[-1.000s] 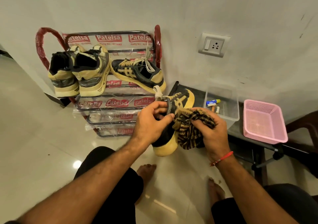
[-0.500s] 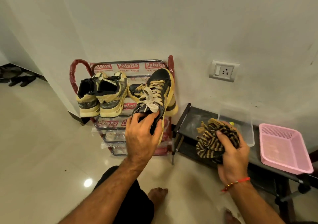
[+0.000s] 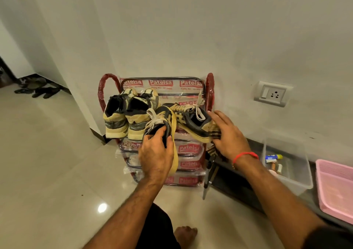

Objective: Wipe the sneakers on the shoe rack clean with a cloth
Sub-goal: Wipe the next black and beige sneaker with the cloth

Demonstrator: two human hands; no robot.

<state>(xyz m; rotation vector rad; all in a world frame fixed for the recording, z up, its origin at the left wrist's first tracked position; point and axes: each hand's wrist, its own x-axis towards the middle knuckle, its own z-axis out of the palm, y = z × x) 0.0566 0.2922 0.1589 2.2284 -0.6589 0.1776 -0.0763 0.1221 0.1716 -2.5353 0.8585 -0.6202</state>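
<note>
Nearest in, one bare foot (image 3: 186, 233) showed on the glossy floor (image 3: 57, 172). Up came two hands: the left hand (image 3: 155, 153) was clamped on the heel of a black-and-yellow sneaker (image 3: 164, 122), its yellow sole edge hanging down past the wrist, toe toward the rack. The right hand (image 3: 228, 136), one red thread at the wrist, lay fingers spread on the striped cloth (image 3: 214, 136), pressing it against the heel of the second black-and-yellow sneaker (image 3: 193, 120), which sat on the top tier. Four sneakers, count them: beside those two, a cream-and-grey pair (image 3: 129, 118) stood heels out on the left. The shoe rack (image 3: 209, 88) was wrapped in plastic reading "Patelsa" again and again. At right, one clear tub (image 3: 298, 172), one pink basket (image 3: 336, 189); farther back, one wall socket (image 3: 273, 93).
</note>
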